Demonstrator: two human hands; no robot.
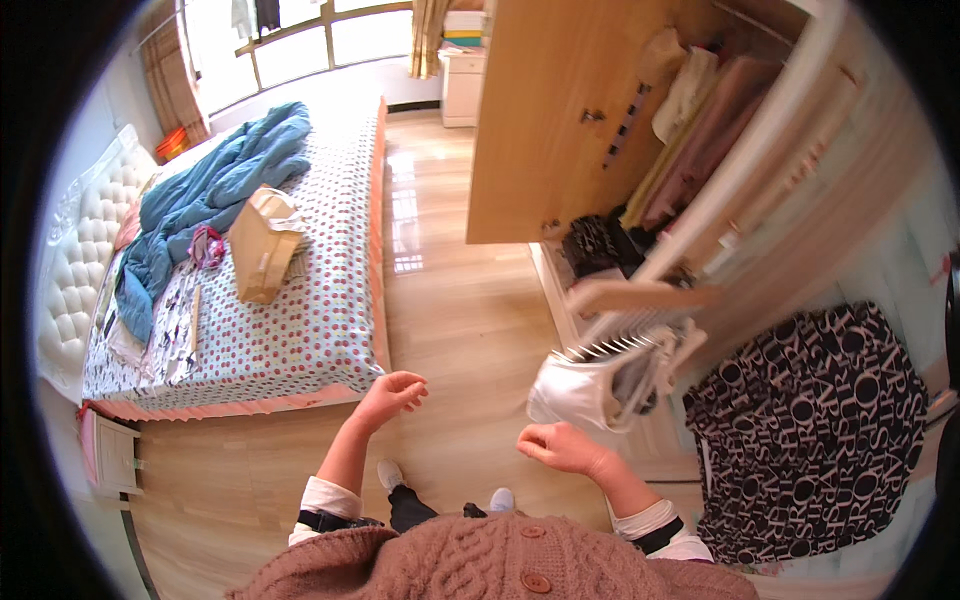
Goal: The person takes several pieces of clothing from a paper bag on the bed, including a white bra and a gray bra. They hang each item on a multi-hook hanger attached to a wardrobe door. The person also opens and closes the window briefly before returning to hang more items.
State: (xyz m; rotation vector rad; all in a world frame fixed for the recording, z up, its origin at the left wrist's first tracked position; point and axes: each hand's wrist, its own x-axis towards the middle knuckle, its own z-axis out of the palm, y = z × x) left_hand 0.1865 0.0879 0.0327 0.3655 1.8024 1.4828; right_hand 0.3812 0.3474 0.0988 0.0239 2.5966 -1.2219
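White garment [572, 392]: draped on rack, just beyond right hand [560, 447].
Right hand: loosely curled, nothing grasped.
Left hand [392, 394]: released, empty.

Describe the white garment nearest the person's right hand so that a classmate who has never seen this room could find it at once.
Start at the open wooden wardrobe on the right of the room. Below its door a white drying rack leans out over the floor. The white garment hangs from the rack's lower end, just above the right hand; it is plain and pale, unlike the black-and-white patterned cloth beside it.
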